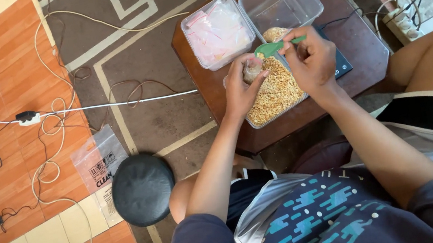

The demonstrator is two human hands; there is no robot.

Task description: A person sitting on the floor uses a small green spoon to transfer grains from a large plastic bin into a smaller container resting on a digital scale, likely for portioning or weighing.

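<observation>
The person sat over a small brown table (356,45), seen from the head camera. The left hand (241,89) was closed around a small clear bag (252,68), holding it upright with its mouth upward; the bag looked partly filled with tan grains. The right hand (312,60) pinched the handle of a green spoon (272,47) between thumb and fingers, the bowl of the spoon lying just above the mouth of the bag. Whether the spoon carried any grain could not be told.

Both hands hovered over a clear tub (277,93) heaped with tan crumbly grain, standing at the near edge of the table. Behind it stood two more clear tubs side by side: the left tub (218,32) full of empty bags with pink strips, the right tub (282,0) almost empty. A black scale (340,62) lay under the right hand, partly hidden.

On the floor to the left lay a round black cushion (143,189), a flat plastic packet (99,160), and loose white cables (51,114) over orange tiles.
</observation>
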